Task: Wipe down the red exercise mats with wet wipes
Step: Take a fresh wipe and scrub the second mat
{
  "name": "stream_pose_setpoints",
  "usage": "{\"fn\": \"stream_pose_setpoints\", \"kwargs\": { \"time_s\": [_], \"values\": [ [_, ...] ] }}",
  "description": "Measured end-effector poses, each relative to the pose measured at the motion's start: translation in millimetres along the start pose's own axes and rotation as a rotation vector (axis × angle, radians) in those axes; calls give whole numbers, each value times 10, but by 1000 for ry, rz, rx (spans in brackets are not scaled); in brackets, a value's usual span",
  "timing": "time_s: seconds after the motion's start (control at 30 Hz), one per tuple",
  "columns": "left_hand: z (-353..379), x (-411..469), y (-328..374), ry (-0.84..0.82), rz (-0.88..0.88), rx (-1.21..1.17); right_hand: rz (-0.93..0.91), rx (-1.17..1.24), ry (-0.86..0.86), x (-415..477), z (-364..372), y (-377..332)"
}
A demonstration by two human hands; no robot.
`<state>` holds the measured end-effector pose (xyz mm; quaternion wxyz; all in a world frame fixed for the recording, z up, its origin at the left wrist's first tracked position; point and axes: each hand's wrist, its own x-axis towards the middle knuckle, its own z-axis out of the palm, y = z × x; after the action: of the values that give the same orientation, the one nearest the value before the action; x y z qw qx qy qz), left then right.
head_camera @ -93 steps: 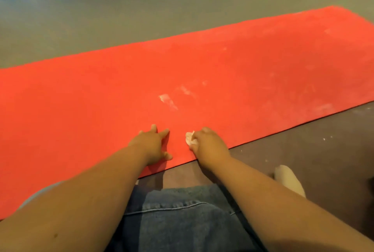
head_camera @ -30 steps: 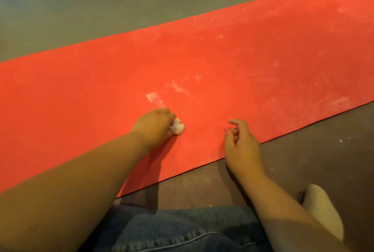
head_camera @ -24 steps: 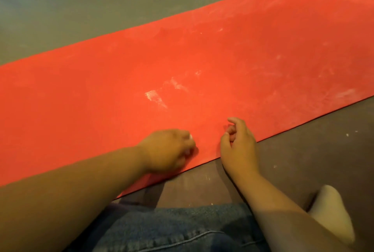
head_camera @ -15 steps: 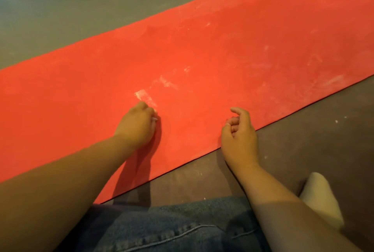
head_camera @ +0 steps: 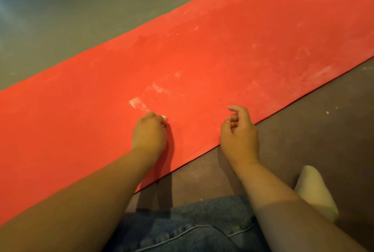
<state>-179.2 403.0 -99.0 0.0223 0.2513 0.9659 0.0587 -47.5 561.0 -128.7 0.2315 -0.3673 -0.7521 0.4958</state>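
Note:
A long red exercise mat [head_camera: 232, 65] lies diagonally across the floor. White smears [head_camera: 137, 103] mark it near the middle. My left hand [head_camera: 149, 134] grips a balled-up white wet wipe [head_camera: 164, 118], pressed on the mat just below the nearest smear; only a small bit of the wipe shows past my fingers. At the mat's near edge hovers my right hand [head_camera: 238, 134], fingers loosely curled, holding nothing.
Grey floor [head_camera: 60, 19] lies beyond the mat and dark brown floor [head_camera: 323, 130] with small white specks on the near side. My denim-clad leg [head_camera: 192, 229] and a white-socked foot [head_camera: 315, 189] are at the bottom.
The wipe passed from my right hand to my left, which has rubbed it back and forth over the mat near the smear. My right hand has stayed at the mat edge.

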Motion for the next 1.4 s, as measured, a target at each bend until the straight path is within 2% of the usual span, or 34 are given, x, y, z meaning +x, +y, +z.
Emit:
{"fn": "stream_pose_setpoints", "kwargs": {
  "time_s": [0.03, 0.1, 0.17, 0.2, 0.23, 0.27, 0.37, 0.4, 0.43, 0.47, 0.5, 0.57, 0.63, 0.67, 0.7, 0.73, 0.77, 0.87, 0.9, 0.93, 1.07, 1.13, 1.2, 1.3, 1.37, 1.4],
  "values": [
    [25, -146, 117, -4, 100, -4, 3, 3, 9, 14, -10, -17],
    [0, -449, 224, -77, 434, -64, -24, -18, 25, 51, -30, -64],
    [-107, -474, 83, -185, 750, -84, -86, -85, 50, 91, -50, -94],
    [-137, -370, -16, -193, 844, -44, -111, -131, 60, 103, -59, -103],
    [-148, -245, -90, -197, 837, -6, -124, -173, 69, 110, -68, -108],
    [-140, -103, -137, -168, 730, 1, -123, -202, 78, 118, -74, -105],
    [-20, 274, -127, 8, 149, -144, -86, -191, 91, 122, -100, -68],
    [42, 317, -79, 38, 15, -204, -75, -171, 91, 127, -107, -51],
    [75, 304, -10, 49, -40, -236, -61, -152, 88, 137, -107, -34],
    [90, 234, 72, 52, -15, -237, -44, -137, 82, 152, -100, -19],
    [96, 111, 147, 46, 89, -230, -27, -129, 75, 162, -89, -10],
    [57, -244, 260, -9, 487, -230, -8, -129, 70, 175, -59, -2],
    [-16, -457, 247, -157, 849, -204, -5, -155, 66, 177, -41, -11],
    [-30, -419, 206, -190, 937, -155, -8, -169, 57, 176, -51, -13],
    [-23, -315, 163, -179, 953, -114, -18, -184, 37, 184, -74, -13],
    [-17, -172, 134, -140, 891, -95, -30, -211, 10, 213, -110, -7],
    [-17, -10, 122, -83, 729, -114, -40, -262, -20, 250, -166, 3],
    [33, 356, 141, 52, 124, -226, -46, -394, -98, 423, -369, 46],
    [75, 338, 229, 40, 63, -237, -24, -374, -113, 475, -430, 47],
    [102, 240, 343, 5, 96, -226, 2, -335, -122, 511, -475, 41],
    [86, -278, 570, -130, 668, -217, 18, -317, -147, 615, -556, 39],
    [34, -55, 454, -147, 733, -155, -19, -364, -158, 660, -566, 53],
    [34, 313, 374, -37, 600, -85, -47, -397, -135, 685, -588, 95],
    [97, 759, 357, 77, 175, -146, -37, -347, -59, 729, -593, 166],
    [159, 668, 523, 56, 89, -150, -7, -286, 8, 769, -577, 200],
    [187, 495, 622, 37, 153, -147, -3, -273, 42, 780, -556, 214]
  ]
}}
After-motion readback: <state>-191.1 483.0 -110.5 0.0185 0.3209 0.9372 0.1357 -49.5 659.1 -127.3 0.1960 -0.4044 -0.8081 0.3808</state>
